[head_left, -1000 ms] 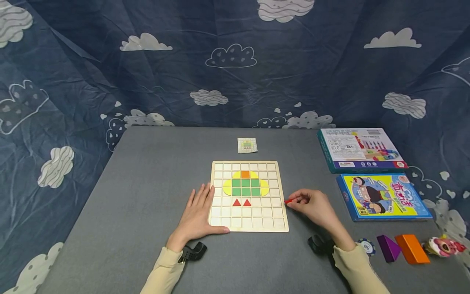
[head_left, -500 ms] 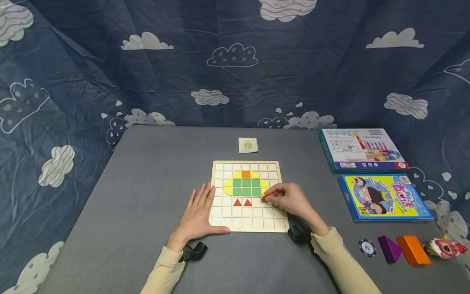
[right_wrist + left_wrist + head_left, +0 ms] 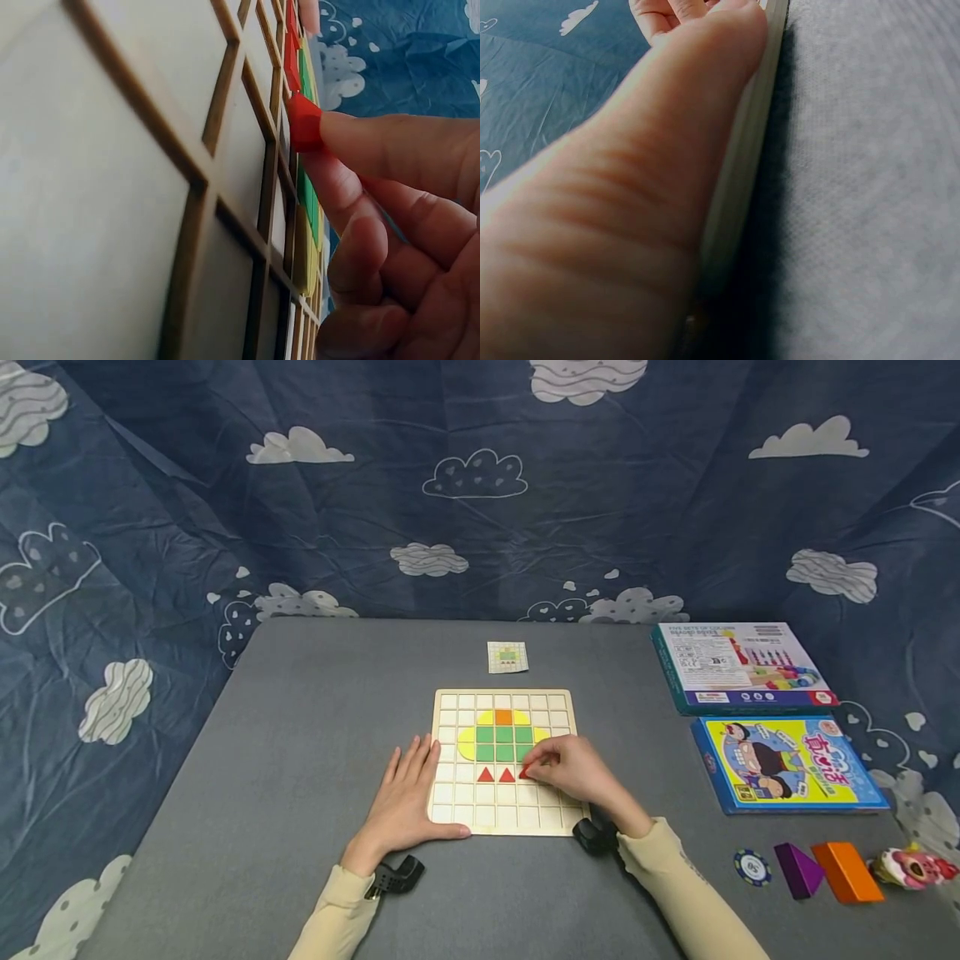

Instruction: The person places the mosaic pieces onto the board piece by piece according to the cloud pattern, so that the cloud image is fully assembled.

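A wooden grid board (image 3: 465, 814) lies on the table, bearing green squares (image 3: 505, 743), an orange square (image 3: 503, 717), yellow rounded pieces (image 3: 467, 745) and two red triangles (image 3: 486, 775) in a row below the green. My right hand (image 3: 573, 770) pinches a small red piece (image 3: 305, 124) between thumb and index finger, over the cell to the right of those triangles. In the right wrist view its lower edge is close to the grid; contact is hard to tell. My left hand (image 3: 401, 797) rests with straight fingers along the board's left edge, thumb at the front corner.
A small pattern card (image 3: 507, 657) lies beyond the board. At right are a white-topped box (image 3: 742, 664), a blue and yellow box (image 3: 787, 764), a poker chip (image 3: 752, 867), a purple block (image 3: 798, 870), an orange block (image 3: 847, 872) and a figurine (image 3: 911, 867).
My right hand has carried the red piece leftward from beside the board's right edge to the cell next to the red triangles. The left hand has stayed in place.
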The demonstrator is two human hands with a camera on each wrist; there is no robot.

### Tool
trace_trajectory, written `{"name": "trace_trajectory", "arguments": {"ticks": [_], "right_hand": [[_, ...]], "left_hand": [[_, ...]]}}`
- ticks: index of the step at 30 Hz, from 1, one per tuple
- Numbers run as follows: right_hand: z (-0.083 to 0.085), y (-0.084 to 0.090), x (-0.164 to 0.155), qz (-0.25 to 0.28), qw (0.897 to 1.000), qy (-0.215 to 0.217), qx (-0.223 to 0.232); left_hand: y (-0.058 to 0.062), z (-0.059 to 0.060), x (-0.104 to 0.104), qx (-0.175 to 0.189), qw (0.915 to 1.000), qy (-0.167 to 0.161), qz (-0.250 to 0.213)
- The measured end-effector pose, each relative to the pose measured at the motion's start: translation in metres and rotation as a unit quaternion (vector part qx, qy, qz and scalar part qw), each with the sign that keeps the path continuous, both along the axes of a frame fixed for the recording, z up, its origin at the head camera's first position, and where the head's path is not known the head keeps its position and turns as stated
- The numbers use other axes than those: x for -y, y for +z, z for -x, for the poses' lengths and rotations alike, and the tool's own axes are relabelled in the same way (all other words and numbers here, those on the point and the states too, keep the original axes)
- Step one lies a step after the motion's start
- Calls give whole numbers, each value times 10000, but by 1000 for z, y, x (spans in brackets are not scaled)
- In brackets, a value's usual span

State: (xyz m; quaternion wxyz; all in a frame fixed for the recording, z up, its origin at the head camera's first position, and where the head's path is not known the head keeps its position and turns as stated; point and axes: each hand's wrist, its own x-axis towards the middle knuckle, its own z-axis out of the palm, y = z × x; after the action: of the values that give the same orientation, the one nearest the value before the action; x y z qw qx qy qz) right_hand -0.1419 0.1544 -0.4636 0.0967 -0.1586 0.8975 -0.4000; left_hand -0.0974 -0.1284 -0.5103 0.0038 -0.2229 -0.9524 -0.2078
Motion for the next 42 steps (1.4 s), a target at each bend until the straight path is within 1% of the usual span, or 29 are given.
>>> {"name": "trace_trajectory", "arguments": {"ticks": [7, 13, 20, 24, 37, 42], "right_hand": [[0, -1, 2, 24, 10000, 6, 3], [-1, 0, 2, -41, 9999, -25, 92], [-1, -1, 2, -40, 9999, 33, 87], [-1, -2, 2, -55, 9999, 40, 86], [1, -5, 2, -168, 9998, -43, -97], [0, -5, 2, -230, 9997, -71, -94]], "left_hand": [[0, 0, 0, 19, 10000, 14, 53], [-1, -1, 0, -76, 10000, -9, -8], [0, 0, 0, 130, 9998, 61, 117], [0, 0, 0, 180, 9997, 68, 142], [-1, 1, 0, 56, 9998, 43, 200], [-1, 1, 0, 62, 9997, 48, 238]]}}
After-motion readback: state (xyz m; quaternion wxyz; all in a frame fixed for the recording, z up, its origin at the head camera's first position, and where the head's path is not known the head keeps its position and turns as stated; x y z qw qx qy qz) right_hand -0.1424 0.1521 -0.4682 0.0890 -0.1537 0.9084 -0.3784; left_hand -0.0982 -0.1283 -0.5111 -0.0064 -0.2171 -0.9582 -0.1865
